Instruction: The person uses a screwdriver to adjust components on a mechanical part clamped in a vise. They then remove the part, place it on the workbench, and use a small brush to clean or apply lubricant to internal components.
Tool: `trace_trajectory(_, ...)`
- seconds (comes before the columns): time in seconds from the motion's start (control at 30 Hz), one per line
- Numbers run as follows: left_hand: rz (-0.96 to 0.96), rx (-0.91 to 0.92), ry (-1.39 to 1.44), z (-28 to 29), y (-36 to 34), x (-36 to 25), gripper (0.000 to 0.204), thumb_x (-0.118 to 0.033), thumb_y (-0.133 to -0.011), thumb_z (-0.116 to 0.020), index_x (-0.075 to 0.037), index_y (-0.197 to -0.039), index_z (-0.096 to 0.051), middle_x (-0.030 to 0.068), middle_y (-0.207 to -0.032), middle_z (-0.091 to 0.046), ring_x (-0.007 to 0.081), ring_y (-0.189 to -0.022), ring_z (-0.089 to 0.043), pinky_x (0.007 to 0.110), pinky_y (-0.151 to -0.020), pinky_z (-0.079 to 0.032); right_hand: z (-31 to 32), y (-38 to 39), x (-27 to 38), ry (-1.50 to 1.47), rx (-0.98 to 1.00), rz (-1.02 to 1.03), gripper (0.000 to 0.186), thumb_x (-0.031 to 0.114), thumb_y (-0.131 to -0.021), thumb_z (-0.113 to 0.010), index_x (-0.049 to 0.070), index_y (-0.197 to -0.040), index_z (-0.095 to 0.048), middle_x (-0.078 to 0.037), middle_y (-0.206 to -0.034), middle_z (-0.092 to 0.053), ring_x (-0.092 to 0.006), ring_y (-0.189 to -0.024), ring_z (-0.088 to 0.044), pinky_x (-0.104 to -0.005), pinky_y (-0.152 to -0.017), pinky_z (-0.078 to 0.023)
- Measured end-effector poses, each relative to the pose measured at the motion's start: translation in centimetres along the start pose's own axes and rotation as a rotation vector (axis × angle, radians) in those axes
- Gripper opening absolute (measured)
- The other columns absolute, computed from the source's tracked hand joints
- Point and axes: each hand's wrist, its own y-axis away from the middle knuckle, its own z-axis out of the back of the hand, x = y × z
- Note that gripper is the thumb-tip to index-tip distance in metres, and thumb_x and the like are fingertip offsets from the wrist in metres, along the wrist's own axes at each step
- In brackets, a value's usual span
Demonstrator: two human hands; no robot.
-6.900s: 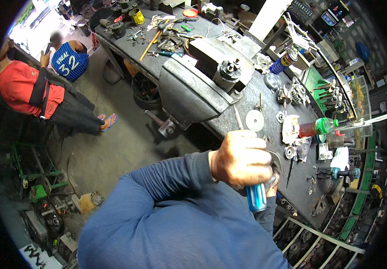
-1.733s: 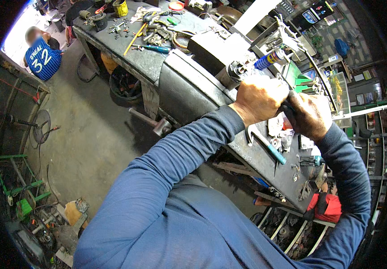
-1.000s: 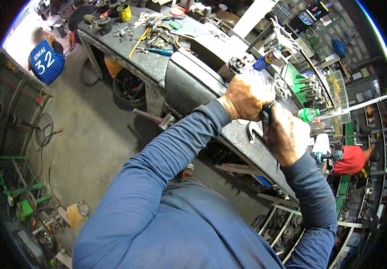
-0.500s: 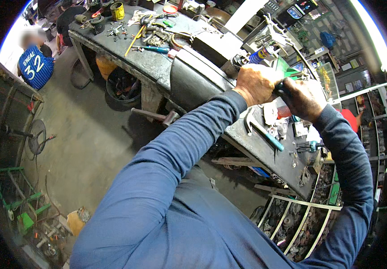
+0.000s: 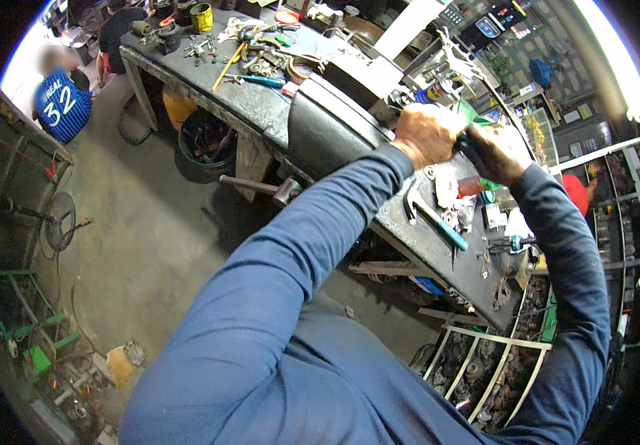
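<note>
My left hand (image 5: 427, 135) and my right hand (image 5: 496, 153) are closed together high above the bench's right part, gripping something dark that is mostly hidden between them. Just left of them is the big metal vise (image 5: 331, 126), with a dark cylindrical part (image 5: 388, 105) on it, largely behind my left hand. A blue spray can (image 5: 431, 93) shows beyond my hands. Below them on the bench (image 5: 431, 267) lie a hook-headed tool with a teal handle (image 5: 446, 230), a bottle of red liquid (image 5: 469, 187) and several small metal parts.
The bench's far end (image 5: 194, 67) holds loose tools and cans. A bucket (image 5: 205, 159) stands beneath it. A person in a striped blue jersey (image 5: 64, 107) sits at upper left, another in dark clothing (image 5: 118, 41) behind; a red-clad person (image 5: 573, 194) is at right. A metal rack (image 5: 483, 371) stands lower right.
The blue-handled tool my left hand held earlier now lies on the bench. Both hands have come together higher up, shifting slightly. The red-clad person has moved from left to right.
</note>
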Motion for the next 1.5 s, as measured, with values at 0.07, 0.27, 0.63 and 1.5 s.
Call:
trace_trajectory(0.07, -0.02, -0.035, -0.055, -0.3, 0.5, 0.8, 0.013, -0.032, -0.081, -0.068, -0.019, -0.084, -0.072, 0.005, -0.078, -0.073, 0.0255, -0.071, -0.073, 0.042, -0.062, -0.056, -0.7, -0.3, -0.1, 0.045, -0.041, -0.02, 0.014, 0.021, -0.094, -0.067, 0.01, -0.1, -0.061, -0.015, -0.079, -0.067, -0.0375, -0.07, -0.068, -0.046, -0.061, -0.052)
trace_trajectory(0.27, -0.287, -0.131, -0.003, 1.4, 2.6, 0.8, 0.029, -0.046, -0.074, -0.077, -0.022, -0.09, -0.071, 0.0018, -0.079, -0.07, 0.0231, -0.073, -0.07, 0.042, -0.061, -0.054, -1.0, 3.1, 8.5, 0.135, -0.19, -0.277, 0.018, 0.028, -0.096, -0.065, 0.012, -0.103, -0.062, -0.015, -0.076, -0.069, -0.0354, -0.063, -0.069, -0.0454, -0.056, -0.054)
trace_trajectory(0.63, -0.354, -0.068, 0.21, 2.2, 2.8, 2.3, 0.03, -0.046, -0.069, -0.075, -0.021, -0.083, -0.067, 0.0023, -0.074, -0.065, 0.0263, -0.07, -0.068, 0.043, -0.064, -0.052, 0.4, 1.6, 13.5, 0.1, -0.199, -0.43, 0.02, 0.029, -0.097, -0.064, 0.01, -0.096, -0.057, -0.014, -0.068, -0.064, -0.0344, -0.062, -0.067, -0.0439, -0.057, -0.052)
trace_trajectory(1.5, -0.325, -0.055, 0.331, 2.4, 2.1, 2.1, 0.013, -0.031, -0.077, -0.071, -0.022, -0.085, -0.068, 0.0018, -0.073, -0.066, 0.0244, -0.066, -0.069, 0.04, -0.059, -0.053, 1.2, 1.2, 13.7, 0.192, -0.019, -0.543, 0.029, 0.03, -0.095, -0.067, 0.007, -0.11, -0.06, -0.016, -0.076, -0.07, -0.0353, -0.066, -0.07, -0.0471, -0.059, -0.054)
